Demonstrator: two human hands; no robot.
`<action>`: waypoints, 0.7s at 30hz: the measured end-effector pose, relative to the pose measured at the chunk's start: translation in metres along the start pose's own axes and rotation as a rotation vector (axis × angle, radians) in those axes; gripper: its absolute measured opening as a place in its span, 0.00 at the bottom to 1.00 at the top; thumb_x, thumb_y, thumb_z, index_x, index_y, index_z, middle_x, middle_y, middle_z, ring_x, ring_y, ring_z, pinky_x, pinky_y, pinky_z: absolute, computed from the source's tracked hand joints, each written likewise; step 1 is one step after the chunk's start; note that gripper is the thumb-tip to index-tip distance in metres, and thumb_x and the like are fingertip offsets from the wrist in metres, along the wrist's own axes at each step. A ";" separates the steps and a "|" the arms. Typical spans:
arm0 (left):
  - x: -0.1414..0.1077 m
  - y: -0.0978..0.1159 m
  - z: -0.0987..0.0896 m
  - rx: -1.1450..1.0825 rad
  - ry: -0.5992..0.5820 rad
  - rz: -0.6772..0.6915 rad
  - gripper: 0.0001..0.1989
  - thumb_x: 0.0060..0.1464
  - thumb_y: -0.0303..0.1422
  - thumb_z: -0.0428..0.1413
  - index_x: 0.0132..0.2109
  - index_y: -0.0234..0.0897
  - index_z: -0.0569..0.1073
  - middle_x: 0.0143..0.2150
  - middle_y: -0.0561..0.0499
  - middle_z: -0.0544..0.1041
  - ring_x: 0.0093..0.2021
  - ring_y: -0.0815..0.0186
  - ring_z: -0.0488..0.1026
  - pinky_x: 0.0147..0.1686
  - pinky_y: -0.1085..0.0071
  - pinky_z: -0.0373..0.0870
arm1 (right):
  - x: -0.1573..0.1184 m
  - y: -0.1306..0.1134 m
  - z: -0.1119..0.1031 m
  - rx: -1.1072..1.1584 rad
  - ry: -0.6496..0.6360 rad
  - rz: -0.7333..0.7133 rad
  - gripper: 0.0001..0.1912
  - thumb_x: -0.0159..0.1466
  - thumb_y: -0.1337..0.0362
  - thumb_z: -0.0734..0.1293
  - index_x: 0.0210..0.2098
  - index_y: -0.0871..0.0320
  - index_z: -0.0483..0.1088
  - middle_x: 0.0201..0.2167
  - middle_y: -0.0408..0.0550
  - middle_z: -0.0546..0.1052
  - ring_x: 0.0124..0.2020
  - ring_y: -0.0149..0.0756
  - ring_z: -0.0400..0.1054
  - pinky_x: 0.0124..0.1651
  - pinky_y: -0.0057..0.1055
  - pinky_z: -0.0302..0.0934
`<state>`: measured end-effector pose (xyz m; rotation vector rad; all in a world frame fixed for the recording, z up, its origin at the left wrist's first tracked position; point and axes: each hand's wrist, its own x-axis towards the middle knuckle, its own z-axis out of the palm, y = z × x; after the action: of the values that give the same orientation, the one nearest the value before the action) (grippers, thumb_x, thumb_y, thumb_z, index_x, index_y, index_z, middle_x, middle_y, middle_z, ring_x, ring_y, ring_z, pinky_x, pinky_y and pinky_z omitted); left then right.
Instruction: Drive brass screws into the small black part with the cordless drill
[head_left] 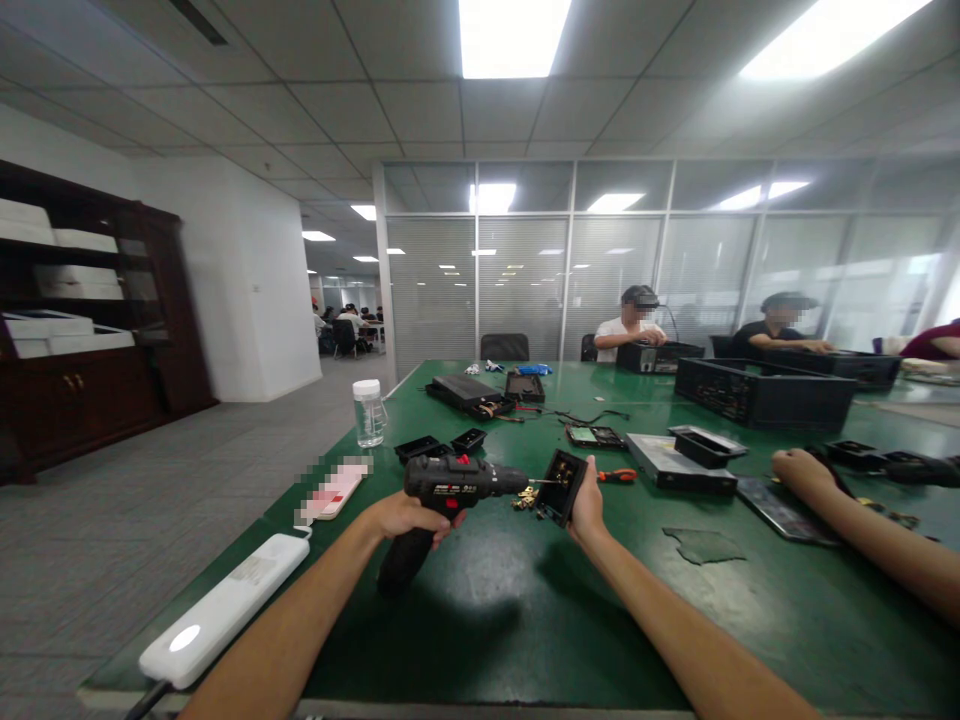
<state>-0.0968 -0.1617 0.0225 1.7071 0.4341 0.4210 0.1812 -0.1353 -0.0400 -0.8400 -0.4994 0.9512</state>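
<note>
My left hand (416,518) is wrapped round the grip of a black power drill (450,482), whose bit points right. The bit reaches into the open side of a small black box (561,486), tilted up above the table. My right hand (589,505) holds that box by its right side. Small brass-coloured pieces (525,498) lie on the table behind the drill's tip and the box. An orange-handled screwdriver (619,476) lies just right of my right hand. Whether the bit touches anything inside the box is too small to tell.
A white power strip (225,605), phone (337,492) and clear bottle (368,415) line the green table's (480,640) left side. Black trays (424,448) lie behind the drill. A metal drive (679,465) and another person's arm (862,520) are right. People work at black cases (765,390) beyond.
</note>
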 end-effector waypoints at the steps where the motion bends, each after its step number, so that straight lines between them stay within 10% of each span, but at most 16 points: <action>1: 0.000 0.001 0.000 -0.001 0.000 0.000 0.13 0.40 0.33 0.54 0.35 0.28 0.66 0.22 0.51 0.65 0.23 0.70 0.63 0.25 0.73 0.61 | 0.000 0.000 0.000 0.004 -0.002 0.002 0.25 0.46 0.43 0.57 0.29 0.59 0.64 0.21 0.41 0.68 0.24 0.33 0.64 0.27 0.29 0.59; 21: -0.002 -0.001 -0.001 -0.018 0.013 -0.011 0.14 0.40 0.31 0.53 0.36 0.27 0.66 0.22 0.51 0.65 0.23 0.70 0.63 0.25 0.72 0.61 | -0.009 0.001 0.000 0.004 0.058 0.051 0.29 0.47 0.40 0.54 0.30 0.59 0.65 0.23 0.44 0.70 0.26 0.35 0.66 0.29 0.31 0.60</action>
<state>-0.0990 -0.1617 0.0220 1.6848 0.4482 0.4270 0.1765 -0.1426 -0.0414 -0.8775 -0.4277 0.9717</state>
